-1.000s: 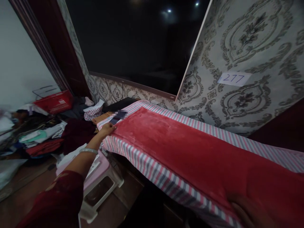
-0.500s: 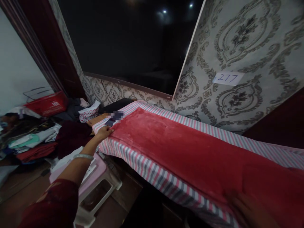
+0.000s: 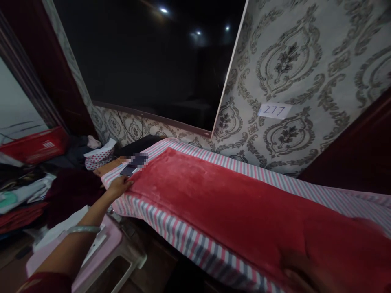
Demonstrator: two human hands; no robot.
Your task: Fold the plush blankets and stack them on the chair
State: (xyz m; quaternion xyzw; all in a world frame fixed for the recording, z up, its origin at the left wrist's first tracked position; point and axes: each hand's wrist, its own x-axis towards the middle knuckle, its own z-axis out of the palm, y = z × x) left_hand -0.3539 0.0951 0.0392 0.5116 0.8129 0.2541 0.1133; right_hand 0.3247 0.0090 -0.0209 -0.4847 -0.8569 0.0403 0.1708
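A long red plush cloth (image 3: 210, 195) is spread over a striped pink, grey and white cover (image 3: 189, 240) on a long raised surface. At the cloth's near left corner, my left hand (image 3: 120, 186) pinches the edge between thumb and fingers. My right hand (image 3: 301, 270), dark and somewhat blurred, is at the near edge on the lower right, its fingers curled into the cloth. A fold rises beside that hand, and the cloth beyond it looks rumpled.
A dark phone-like object (image 3: 127, 170), partly pixelated, lies beside the cloth's left end. A pink stool (image 3: 113, 240) with papers stands at lower left. Piled clothes (image 3: 24, 215) and a red basket (image 3: 39, 144) are farther left. A large screen (image 3: 152, 61) hangs behind.
The view has shifted, so the scene sits farther left and slightly lower. My left hand keeps the same corner. My right hand's fingers have curled, and the cloth by it has bunched up.
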